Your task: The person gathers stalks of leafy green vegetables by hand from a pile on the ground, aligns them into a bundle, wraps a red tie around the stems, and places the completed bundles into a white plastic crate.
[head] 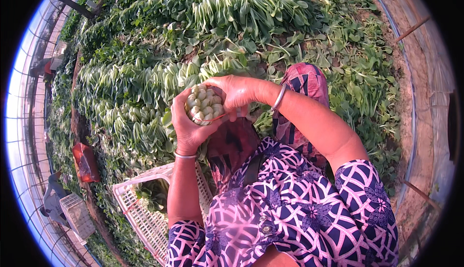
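A tight bundle of leafy greens (205,103), perhaps bok choy, is held between my two hands with its pale stem ends facing up. My left hand (188,123) cups it from the left and below. Reaching around from the right, my right hand (233,93) has its thumb along the bundle's upper edge. A thin red band (212,119) crosses the lower side of the stems. The leaves of this bundle are mostly hidden beneath my hands. Just beyond it lies a row of cut greens (145,82), stems up.
A white plastic crate (145,209) with greens inside stands by my left forearm. Another long row of greens (250,7) lies farther off. At left are a red bag (86,162), a person (56,200) beside a pale crate (77,216), and a dark post (70,3).
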A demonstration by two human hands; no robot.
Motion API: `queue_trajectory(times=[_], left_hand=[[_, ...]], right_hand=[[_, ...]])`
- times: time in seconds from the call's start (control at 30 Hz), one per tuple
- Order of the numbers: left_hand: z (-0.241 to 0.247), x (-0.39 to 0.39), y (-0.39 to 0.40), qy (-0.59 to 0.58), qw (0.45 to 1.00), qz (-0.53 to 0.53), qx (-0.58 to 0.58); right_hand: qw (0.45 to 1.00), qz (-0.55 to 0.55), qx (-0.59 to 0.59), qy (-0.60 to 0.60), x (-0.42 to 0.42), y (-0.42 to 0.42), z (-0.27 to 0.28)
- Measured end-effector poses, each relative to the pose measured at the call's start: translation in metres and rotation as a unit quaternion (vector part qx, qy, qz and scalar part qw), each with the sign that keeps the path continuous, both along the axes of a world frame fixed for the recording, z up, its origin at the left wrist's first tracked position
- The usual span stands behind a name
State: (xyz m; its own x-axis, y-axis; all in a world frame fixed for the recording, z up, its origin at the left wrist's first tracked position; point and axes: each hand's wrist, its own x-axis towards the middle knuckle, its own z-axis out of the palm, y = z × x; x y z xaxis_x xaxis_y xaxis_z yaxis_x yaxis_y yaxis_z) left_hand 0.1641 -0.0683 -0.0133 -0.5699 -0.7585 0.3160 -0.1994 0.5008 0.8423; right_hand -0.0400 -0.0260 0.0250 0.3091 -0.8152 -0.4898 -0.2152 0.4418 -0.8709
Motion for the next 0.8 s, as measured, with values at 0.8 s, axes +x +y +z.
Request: queue_trajectory(times=[0.8], left_hand=[[-0.017, 0.013, -0.016, 0.182, 0.959, -0.037, 0.216]], right_hand=[[0.872, -0.168, 0.033, -0.460, 0.028, 0.021, -0.059]])
